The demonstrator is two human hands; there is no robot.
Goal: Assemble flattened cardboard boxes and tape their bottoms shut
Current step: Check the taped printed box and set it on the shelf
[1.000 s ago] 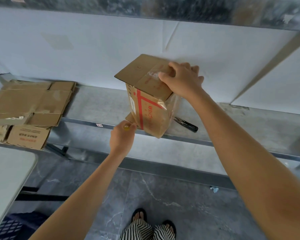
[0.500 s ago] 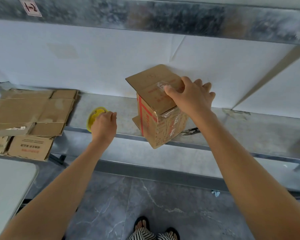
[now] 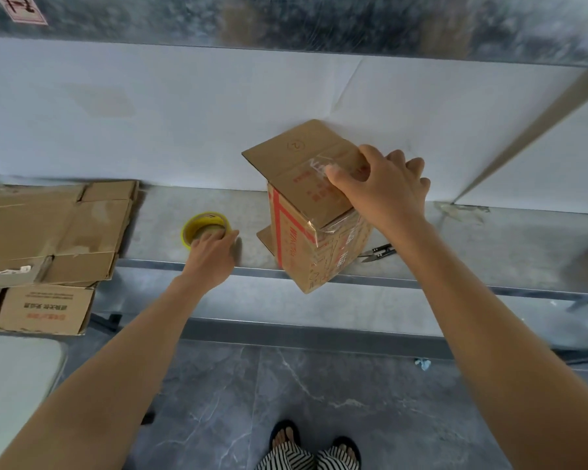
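Box (image 3: 306,239) stands on shelf (image 3: 455,256), right hand (image 3: 384,188) grasping its taped top. Left hand (image 3: 211,254) has moved off it to tape roll (image 3: 197,222) at box's 9 o'clock; grip cannot be told. Taping judged finished.

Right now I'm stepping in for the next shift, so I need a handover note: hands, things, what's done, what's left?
Left hand holds the tape roll on the shelf.
Right hand grips the top of the standing box; scissors lie right of it.
Done: this box is formed, clear tape across its upper face.
Left: the flat boxes stacked at the shelf's left end.
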